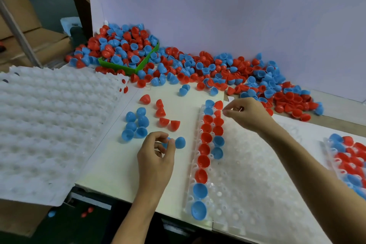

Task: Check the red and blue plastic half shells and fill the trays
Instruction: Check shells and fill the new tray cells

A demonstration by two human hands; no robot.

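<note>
Half shells [202, 65], red and blue, lie heaped against the back wall — too many to count. The clear tray [237, 174] under the right hand [247, 114] holds two started columns: near column has two blue, six red, then two blue. On the surface [111, 164] sit seven loose blue and six loose red. The left hand [156, 154] pinches one blue shell [165, 144] in curled fingers, another just beside. Right fingers are pressed together — on what, I cannot tell.
</note>
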